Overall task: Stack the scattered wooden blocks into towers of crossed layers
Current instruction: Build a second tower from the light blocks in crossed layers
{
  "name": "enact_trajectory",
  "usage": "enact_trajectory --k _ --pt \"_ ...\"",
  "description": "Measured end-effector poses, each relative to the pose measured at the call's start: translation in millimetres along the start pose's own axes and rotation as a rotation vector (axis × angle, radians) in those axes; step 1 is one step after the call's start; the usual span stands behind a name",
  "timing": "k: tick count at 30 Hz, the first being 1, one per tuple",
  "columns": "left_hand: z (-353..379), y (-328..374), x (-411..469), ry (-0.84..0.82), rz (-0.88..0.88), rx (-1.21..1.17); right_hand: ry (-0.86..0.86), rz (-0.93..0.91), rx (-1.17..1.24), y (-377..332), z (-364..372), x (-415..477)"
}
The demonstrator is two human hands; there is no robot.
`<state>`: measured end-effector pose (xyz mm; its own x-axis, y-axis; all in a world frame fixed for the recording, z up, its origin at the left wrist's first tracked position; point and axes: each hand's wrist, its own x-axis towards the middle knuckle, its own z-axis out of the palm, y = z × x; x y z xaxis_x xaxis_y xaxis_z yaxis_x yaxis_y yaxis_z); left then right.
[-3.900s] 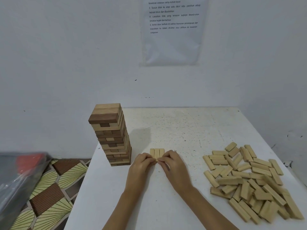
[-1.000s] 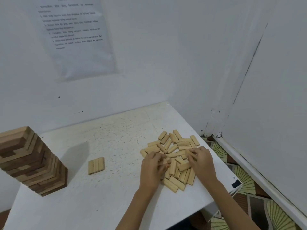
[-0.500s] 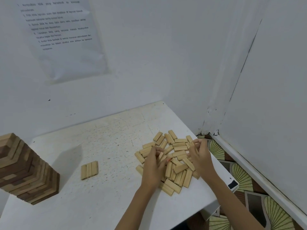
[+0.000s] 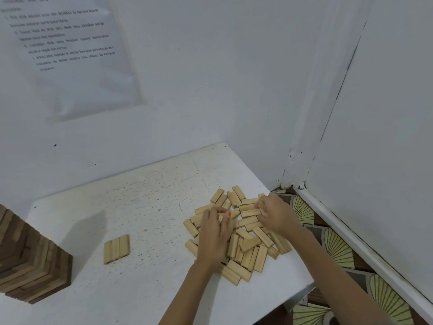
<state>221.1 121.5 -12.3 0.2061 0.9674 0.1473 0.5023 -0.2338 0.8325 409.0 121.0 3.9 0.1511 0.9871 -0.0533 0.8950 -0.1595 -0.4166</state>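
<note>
1. Table [image 4: 140,289]: white, speckled top. It bears the pile of loose blocks [image 4: 248,249], which spreads toward its right edge.
2. Paper sheet [image 4: 70,55]: printed, fixed to the wall, far up and left of the pile. The text is too blurred to read.
3. Tower [image 4: 30,261]: crossed layers of pale and dark wood, well left of the pile, cut off by the frame edge.
4. Pile of loose blocks: pale wood, lying flat at mixed angles, some overlapping.
5. Left hand [image 4: 214,235]: forearm comes in from the near side and the hand lies palm down over the pile's left half. The fingers are bent down among the blocks at its far-left part, thumb alongside. Whether they grip a block cannot be told.
6. Right hand [image 4: 277,215]: forearm enters from the lower right and the hand sits at the pile's far-right edge. The fingers are curled, tips against block ends there. Whether it holds one cannot be told.
7. Row of three blocks [image 4: 116,248]: side by side, touching, flat, left of the pile, between it and the tower.
</note>
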Motion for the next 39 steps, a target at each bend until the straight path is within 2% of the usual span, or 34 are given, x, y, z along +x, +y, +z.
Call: enact_trajectory --k 5,11,22,24,29,34,39 --pt "-2.9 7.9 -2.7 0.048 -0.086 -0.222 0.004 -0.03 -0.097 -1.1 2.0 7.4" --pt "-4.4 7.7 -4.6 0.075 -0.141 -0.304 -0.002 -0.139 -0.257 -4.5 1.5 8.0" --pt "-10.4 -0.7 -6.7 0.09 -0.19 -0.355 -0.073 -0.257 -0.331 -5.8 -3.4 16.8" --pt "-15.9 5.7 -7.3 0.105 -0.207 -0.394 -0.057 -0.265 -0.242 -9.4 -2.4 13.6" --pt "-30.8 8.9 -9.1 0.113 -0.388 -0.567 0.019 -0.196 0.278 -32.6 3.0 -6.8" --pt "-47.5 -1.6 -22.7 0.214 -0.269 -0.493 0.11 -0.17 0.638 -74.2 14.3 -30.9" --pt "-68.2 -19.3 -34.7 0.281 -0.236 -0.452 -0.032 -0.01 0.947 -104.3 22.2 -54.9"
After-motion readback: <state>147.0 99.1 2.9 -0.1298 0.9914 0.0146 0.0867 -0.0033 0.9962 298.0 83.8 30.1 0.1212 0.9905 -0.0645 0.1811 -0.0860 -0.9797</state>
